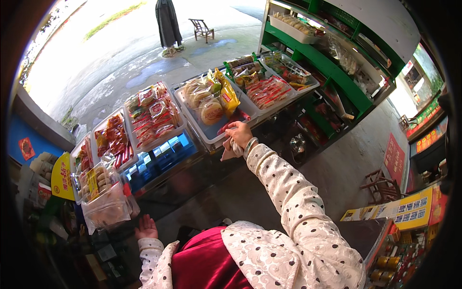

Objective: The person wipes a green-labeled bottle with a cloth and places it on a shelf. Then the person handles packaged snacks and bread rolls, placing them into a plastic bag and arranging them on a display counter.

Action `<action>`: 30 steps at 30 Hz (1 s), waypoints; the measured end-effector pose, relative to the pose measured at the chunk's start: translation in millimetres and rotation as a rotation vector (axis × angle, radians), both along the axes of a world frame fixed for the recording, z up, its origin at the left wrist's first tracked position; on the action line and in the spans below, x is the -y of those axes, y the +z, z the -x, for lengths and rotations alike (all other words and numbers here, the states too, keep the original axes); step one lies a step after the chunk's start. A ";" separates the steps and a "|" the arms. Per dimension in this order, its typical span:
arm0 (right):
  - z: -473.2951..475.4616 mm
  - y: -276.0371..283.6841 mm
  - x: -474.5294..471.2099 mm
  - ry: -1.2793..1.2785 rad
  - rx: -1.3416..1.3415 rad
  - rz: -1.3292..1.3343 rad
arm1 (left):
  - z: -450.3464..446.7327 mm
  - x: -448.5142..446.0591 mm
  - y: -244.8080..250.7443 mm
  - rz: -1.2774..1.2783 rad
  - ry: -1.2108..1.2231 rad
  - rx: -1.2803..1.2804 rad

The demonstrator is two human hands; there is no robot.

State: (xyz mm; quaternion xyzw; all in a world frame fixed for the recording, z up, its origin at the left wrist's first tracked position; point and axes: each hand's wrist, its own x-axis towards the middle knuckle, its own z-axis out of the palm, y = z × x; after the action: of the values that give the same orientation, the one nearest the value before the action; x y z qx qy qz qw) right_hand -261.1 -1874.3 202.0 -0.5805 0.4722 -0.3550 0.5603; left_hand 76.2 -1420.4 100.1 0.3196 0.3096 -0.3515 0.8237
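Observation:
My right hand (239, 135) reaches to the front right corner of a white plastic tray (207, 140), gripping a crumpled pinkish cloth (231, 151). Its fingertips are close to a red-wrapped snack (240, 118) in that tray; whether they touch it I cannot tell. Round pastries in clear wrap (211, 111) and a yellow snack bag (228, 95) share the tray. Low on the left, my left hand (147, 227) is held palm up with fingers apart and nothing in it. Near it hangs a clear plastic bag (108, 207) below a pack of round biscuits (96, 182).
More trays of wrapped snacks (155, 112) line the glass counter. A green shelf unit (306, 54) stands at the right end. Outside are a small chair (202, 29) and a dark hanging garment (168, 23). Goods and a yellow printed board (397, 206) sit at lower right.

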 end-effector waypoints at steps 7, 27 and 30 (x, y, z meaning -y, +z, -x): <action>27.2 32.4 -3.0 0.010 -0.028 0.156 | 51.3 36.3 24.4 -0.050 -0.433 -0.035; 29.5 8.9 46.1 -0.111 -0.667 0.364 | 145.9 456.2 139.2 -0.602 -1.785 2.521; 21.9 16.3 44.1 -0.087 -0.720 0.386 | 146.7 472.4 117.9 -0.597 -1.851 2.512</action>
State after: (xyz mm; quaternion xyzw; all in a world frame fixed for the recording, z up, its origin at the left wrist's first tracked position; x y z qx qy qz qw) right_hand -283.0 -1918.4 218.3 -0.7417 0.5870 -0.2344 0.2244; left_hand -70.5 -1892.8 218.0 -0.6075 0.7767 0.1628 0.0344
